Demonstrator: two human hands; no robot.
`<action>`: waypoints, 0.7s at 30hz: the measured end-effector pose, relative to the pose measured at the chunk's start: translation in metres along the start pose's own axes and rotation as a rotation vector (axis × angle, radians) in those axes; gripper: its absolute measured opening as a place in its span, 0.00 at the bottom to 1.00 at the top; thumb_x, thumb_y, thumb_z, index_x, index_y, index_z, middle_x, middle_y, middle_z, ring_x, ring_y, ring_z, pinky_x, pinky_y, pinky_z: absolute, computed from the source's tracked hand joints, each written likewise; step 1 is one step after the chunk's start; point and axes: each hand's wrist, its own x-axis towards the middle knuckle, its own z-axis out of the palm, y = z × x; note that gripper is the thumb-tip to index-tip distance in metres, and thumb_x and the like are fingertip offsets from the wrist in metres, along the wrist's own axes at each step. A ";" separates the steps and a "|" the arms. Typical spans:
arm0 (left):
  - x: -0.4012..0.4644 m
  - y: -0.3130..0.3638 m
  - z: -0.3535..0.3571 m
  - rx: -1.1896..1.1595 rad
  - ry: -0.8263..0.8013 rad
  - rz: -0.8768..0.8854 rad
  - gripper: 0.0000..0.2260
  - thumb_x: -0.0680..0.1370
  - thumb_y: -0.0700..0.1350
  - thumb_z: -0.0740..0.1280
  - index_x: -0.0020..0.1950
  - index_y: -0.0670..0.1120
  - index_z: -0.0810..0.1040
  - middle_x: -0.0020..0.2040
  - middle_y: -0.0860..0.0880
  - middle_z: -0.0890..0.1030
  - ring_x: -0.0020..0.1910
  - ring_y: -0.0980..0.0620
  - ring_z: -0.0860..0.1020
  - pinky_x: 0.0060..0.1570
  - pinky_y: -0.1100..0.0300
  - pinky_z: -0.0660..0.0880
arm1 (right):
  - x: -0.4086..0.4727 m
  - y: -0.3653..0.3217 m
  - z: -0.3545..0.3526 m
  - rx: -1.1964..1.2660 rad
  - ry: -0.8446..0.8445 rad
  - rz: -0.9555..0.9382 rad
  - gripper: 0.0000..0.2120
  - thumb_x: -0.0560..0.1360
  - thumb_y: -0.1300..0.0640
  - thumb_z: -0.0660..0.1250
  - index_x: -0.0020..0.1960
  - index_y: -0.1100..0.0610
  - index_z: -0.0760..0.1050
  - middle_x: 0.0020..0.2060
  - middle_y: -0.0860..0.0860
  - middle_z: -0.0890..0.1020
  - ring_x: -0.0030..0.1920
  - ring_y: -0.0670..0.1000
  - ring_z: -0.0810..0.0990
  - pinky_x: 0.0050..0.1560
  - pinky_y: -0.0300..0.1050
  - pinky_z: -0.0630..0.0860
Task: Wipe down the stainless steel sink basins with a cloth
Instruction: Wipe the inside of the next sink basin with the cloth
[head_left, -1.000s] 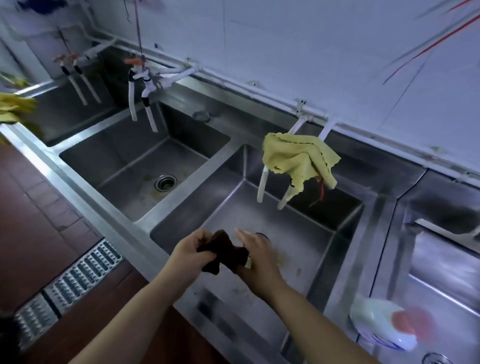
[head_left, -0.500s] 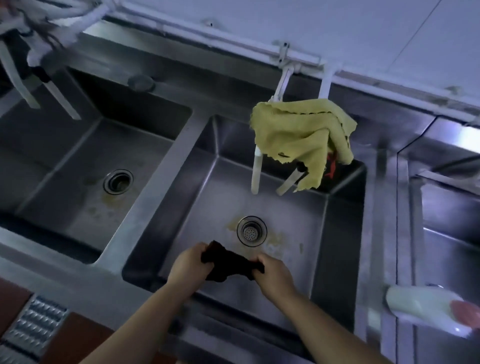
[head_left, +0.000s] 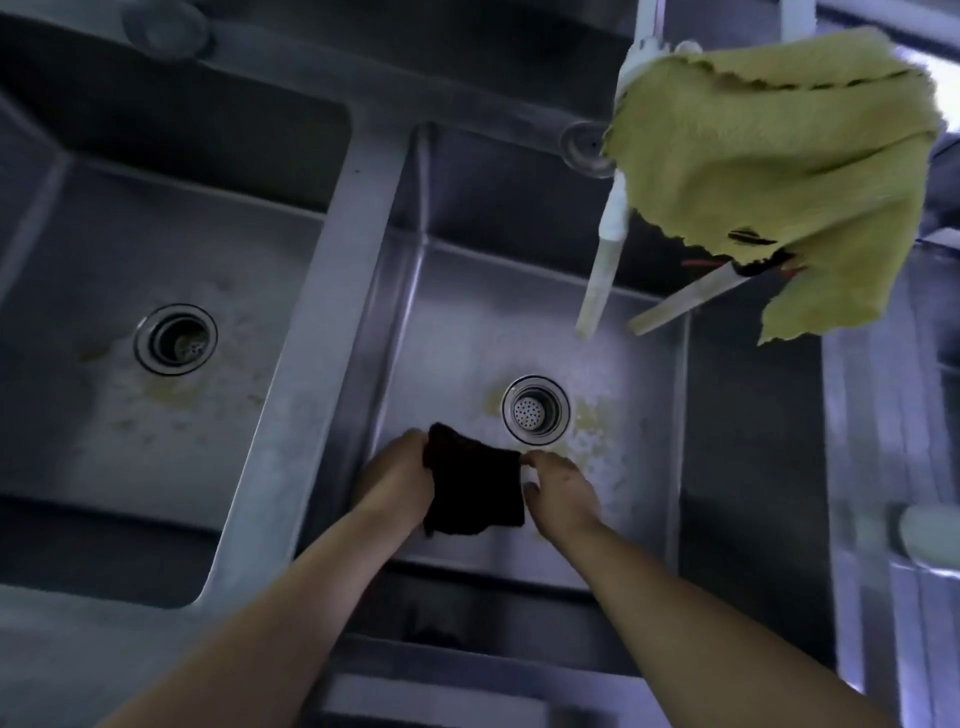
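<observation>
A dark brown cloth (head_left: 475, 486) hangs spread between my two hands over the middle stainless steel basin (head_left: 649, 415). My left hand (head_left: 397, 475) grips its left edge with curled fingers. My right hand (head_left: 558, 486) pinches its upper right corner. Just beyond the cloth lies the basin's round drain strainer (head_left: 535, 409), ringed by yellowish stains. A second basin (head_left: 78, 249) with an open drain (head_left: 175, 339) and similar stains lies to the left, past a steel divider (head_left: 306, 332).
A yellow cloth (head_left: 779, 171) is draped over white tap pipes (head_left: 605, 249) above the middle basin's back right. A white bottle (head_left: 930, 532) lies at the right edge, beside a third basin. The counter's front rim (head_left: 467, 670) runs below my forearms.
My view has dropped closer over the middle basin. The bunched cloth has been pulled open and now hangs flat between my hands, lower in the basin near the drain.
</observation>
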 end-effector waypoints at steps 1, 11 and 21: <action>0.002 0.000 -0.004 0.010 0.034 0.017 0.13 0.77 0.39 0.60 0.62 0.45 0.71 0.56 0.43 0.78 0.54 0.42 0.77 0.50 0.54 0.72 | 0.003 0.000 0.004 -0.024 -0.012 -0.020 0.19 0.76 0.60 0.60 0.65 0.51 0.73 0.61 0.55 0.76 0.58 0.56 0.76 0.53 0.42 0.72; 0.010 -0.003 0.003 0.279 0.262 0.286 0.20 0.69 0.31 0.67 0.60 0.40 0.76 0.55 0.41 0.80 0.43 0.40 0.80 0.41 0.51 0.76 | 0.046 0.012 0.084 -0.303 0.007 -0.872 0.28 0.65 0.70 0.74 0.65 0.62 0.74 0.66 0.61 0.73 0.66 0.63 0.72 0.59 0.59 0.75; 0.030 -0.002 0.007 0.417 0.219 0.174 0.16 0.73 0.38 0.64 0.60 0.48 0.73 0.57 0.47 0.77 0.50 0.44 0.77 0.47 0.52 0.71 | 0.145 -0.006 0.098 -0.578 0.197 -0.786 0.32 0.74 0.38 0.58 0.76 0.49 0.59 0.75 0.55 0.60 0.75 0.60 0.55 0.73 0.65 0.50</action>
